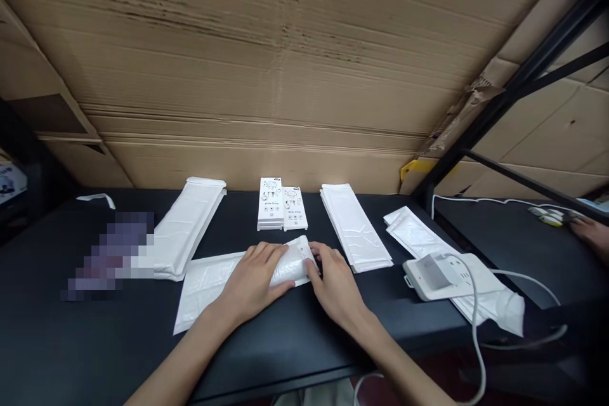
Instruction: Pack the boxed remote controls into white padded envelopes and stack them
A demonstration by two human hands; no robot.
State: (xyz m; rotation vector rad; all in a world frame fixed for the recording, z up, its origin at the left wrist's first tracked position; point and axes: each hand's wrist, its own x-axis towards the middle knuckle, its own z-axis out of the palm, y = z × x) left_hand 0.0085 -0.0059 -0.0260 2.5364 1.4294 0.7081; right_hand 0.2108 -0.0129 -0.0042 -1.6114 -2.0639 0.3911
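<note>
Lying flat, the left hand [257, 279] presses a white padded mailer [209, 280] on the black table [266, 358]; the right hand [334, 279] pinches its right end, where uneven pressure could crease or skew it.

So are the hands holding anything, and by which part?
A white packet, apparently by its right end in the right hand; the left hand lies across it.

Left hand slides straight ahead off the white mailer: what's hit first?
Probably the white printed boxes, just past the mailer that the left hand rests on; depth is unclear.
</note>
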